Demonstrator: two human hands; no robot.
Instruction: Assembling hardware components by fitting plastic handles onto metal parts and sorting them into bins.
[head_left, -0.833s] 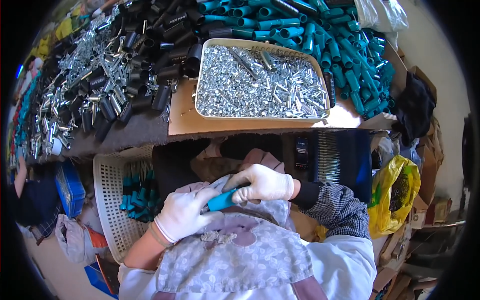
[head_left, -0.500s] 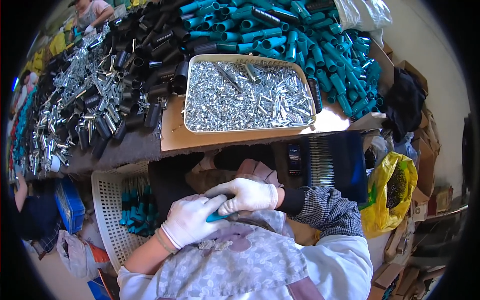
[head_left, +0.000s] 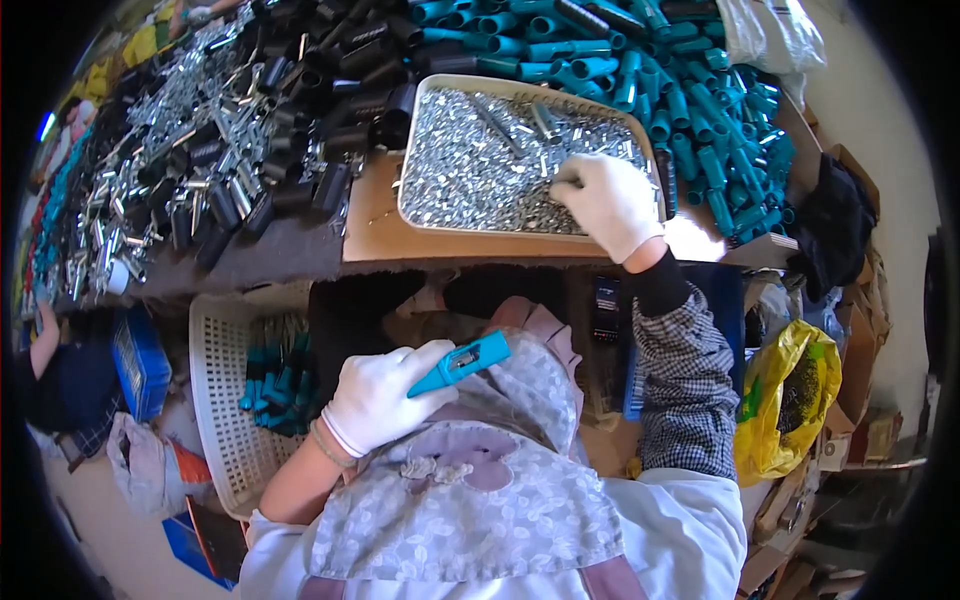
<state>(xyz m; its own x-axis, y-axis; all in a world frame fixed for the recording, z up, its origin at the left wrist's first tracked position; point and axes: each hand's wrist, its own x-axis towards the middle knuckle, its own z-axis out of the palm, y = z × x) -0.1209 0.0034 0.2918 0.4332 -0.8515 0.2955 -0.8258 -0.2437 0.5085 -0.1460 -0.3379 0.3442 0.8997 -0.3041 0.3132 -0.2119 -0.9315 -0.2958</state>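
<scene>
My left hand [head_left: 375,398], in a white glove, holds a teal plastic handle [head_left: 460,362] over my lap, its tip pointing right and up. My right hand [head_left: 605,203], also gloved, reaches into the metal tray [head_left: 412,158] of small silver metal parts [head_left: 480,170] on the bench, fingers curled down among them. Whether it has picked any up is hidden. A large heap of teal handles [head_left: 640,80] lies behind and to the right of the tray.
Black tubes [head_left: 330,90] and silver metal pieces [head_left: 180,140] cover the bench's left. A white slatted basket [head_left: 225,400] with several teal handles stands at my lower left, beside a blue box [head_left: 140,362]. A yellow bag [head_left: 790,400] sits at my right.
My right hand left the teal handle at my lap and moved up into the tray of silver parts. My left hand kept the handle and stayed low.
</scene>
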